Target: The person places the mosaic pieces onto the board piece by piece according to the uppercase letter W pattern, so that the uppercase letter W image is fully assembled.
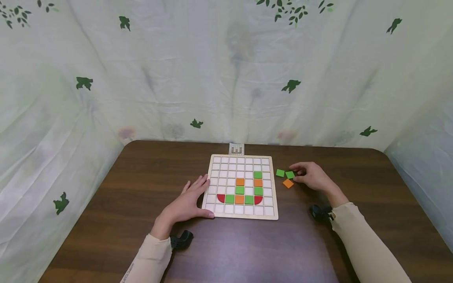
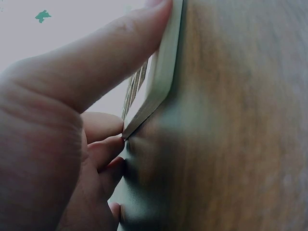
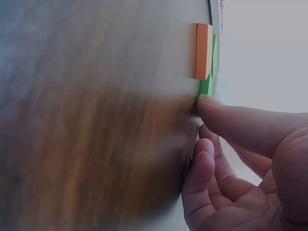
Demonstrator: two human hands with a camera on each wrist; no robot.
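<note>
A square wooden grid board (image 1: 239, 217) with white cells lies on the table. Orange, green and rounded red tiles sit in some of its cells. My left hand (image 1: 189, 200) rests at the board's near left corner, fingers spread along the left edge and thumb on the front edge; the left wrist view shows that thumb (image 2: 110, 48) against the rim. Right of the board, my right hand (image 1: 313, 177) pinches a loose green tile (image 1: 290, 175) between thumb and index finger, low at the tabletop. Close by lie another green tile (image 1: 280, 173) and an orange tile (image 1: 288, 183).
Behind the board, a small card with a printed grid (image 1: 236, 148) lies against its far edge. The brown wooden table (image 1: 159, 161) ends at a pale leaf-patterned curtain (image 1: 212, 78). Each wrist wears a black camera band, the left one (image 1: 182, 239) close to the table.
</note>
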